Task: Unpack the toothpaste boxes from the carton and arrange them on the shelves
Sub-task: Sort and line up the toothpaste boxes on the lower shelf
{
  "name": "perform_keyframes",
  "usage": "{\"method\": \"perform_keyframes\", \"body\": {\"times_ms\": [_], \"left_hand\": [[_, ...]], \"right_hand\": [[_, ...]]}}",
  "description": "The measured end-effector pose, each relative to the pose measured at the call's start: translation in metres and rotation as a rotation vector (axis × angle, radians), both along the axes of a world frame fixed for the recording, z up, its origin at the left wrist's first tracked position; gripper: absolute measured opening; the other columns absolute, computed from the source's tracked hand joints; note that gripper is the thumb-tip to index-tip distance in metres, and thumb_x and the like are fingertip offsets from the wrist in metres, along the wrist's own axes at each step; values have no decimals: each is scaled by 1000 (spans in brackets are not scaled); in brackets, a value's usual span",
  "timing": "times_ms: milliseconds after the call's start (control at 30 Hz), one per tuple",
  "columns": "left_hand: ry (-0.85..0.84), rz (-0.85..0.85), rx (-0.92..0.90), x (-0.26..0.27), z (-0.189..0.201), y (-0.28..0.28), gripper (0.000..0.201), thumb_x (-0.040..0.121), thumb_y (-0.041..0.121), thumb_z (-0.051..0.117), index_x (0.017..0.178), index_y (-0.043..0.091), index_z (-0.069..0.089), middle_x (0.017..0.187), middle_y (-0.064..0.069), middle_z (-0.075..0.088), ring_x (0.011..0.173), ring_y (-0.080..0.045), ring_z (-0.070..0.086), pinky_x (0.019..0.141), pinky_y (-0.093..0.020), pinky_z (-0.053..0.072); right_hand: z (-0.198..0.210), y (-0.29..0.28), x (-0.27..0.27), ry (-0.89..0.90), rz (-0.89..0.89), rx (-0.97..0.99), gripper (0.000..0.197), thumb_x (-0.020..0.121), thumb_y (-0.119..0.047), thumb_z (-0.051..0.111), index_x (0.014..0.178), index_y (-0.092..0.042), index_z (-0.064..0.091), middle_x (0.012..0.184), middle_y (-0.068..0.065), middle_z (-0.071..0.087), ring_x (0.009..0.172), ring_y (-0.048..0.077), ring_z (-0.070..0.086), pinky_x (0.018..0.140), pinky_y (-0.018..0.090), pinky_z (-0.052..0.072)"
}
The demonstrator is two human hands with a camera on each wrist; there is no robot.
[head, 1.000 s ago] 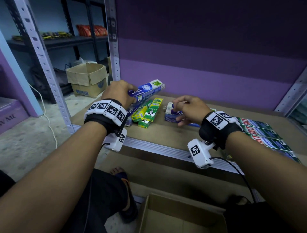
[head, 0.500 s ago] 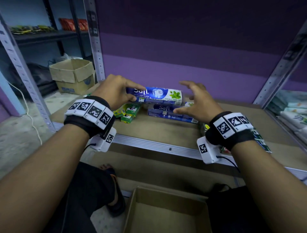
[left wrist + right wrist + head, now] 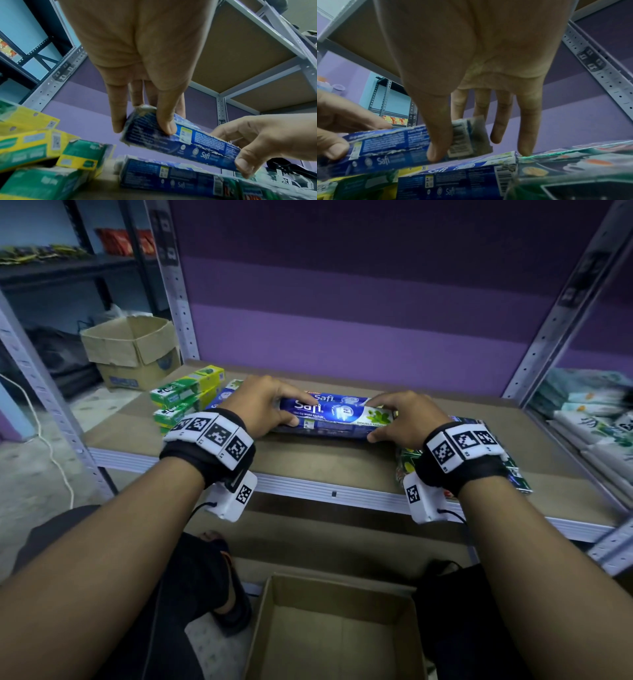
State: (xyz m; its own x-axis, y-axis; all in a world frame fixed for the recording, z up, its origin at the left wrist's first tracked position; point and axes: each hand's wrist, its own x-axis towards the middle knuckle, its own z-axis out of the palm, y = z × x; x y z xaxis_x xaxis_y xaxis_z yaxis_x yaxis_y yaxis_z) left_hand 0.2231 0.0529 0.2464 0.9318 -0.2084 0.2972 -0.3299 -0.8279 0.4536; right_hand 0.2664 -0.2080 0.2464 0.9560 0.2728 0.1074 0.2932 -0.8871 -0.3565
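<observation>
A blue Safi toothpaste box [image 3: 337,414] [image 3: 185,143] [image 3: 399,146] is held level just above other blue Safi boxes [image 3: 171,175] [image 3: 453,181] on the brown shelf [image 3: 325,463]. My left hand [image 3: 263,405] [image 3: 142,121] pinches its left end between thumb and fingers. My right hand [image 3: 400,416] [image 3: 471,135] pinches its right end the same way. Green and yellow boxes [image 3: 186,393] [image 3: 34,146] are stacked at the shelf's left. Green-and-red boxes [image 3: 513,474] [image 3: 573,166] lie under my right wrist. The open carton [image 3: 335,631] sits on the floor between my knees.
A second cardboard box [image 3: 132,350] stands on the floor at the left behind the shelf upright [image 3: 178,302]. Pale packs [image 3: 596,419] fill the neighbouring shelf on the right. A white cable [image 3: 51,453] runs over the floor. A purple wall backs the shelf.
The left hand carried the blue box from the left to the shelf's middle and lowered it over the other blue boxes. The right hand came in and took its right end.
</observation>
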Motion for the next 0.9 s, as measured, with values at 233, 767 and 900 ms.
{"method": "perform_keyframes", "body": {"times_ms": [233,767,900], "left_hand": [[78,23,10,21,-25,-8,47,77,8,79,117,29,70,115,0,67,104,-17,58,90,-22,41],[110,42,85,47,-42,-14,45,82,6,74,121,29,69,105,2,62,91,-10,50,82,-19,36],[119,56,106,45,-40,-16,45,85,7,72,123,29,68,119,-3,63,104,-17,56,88,-22,38]], "right_hand": [[-8,3,5,117,-80,-98,62,71,-34,86,128,-32,63,140,-1,54,128,21,51,106,34,42],[-8,9,10,144,-110,-259,66,73,-29,85,133,-31,59,141,5,48,123,28,54,102,39,48],[-6,7,11,151,-78,-318,61,79,-21,79,135,-30,57,142,1,51,125,26,54,105,40,46]]}}
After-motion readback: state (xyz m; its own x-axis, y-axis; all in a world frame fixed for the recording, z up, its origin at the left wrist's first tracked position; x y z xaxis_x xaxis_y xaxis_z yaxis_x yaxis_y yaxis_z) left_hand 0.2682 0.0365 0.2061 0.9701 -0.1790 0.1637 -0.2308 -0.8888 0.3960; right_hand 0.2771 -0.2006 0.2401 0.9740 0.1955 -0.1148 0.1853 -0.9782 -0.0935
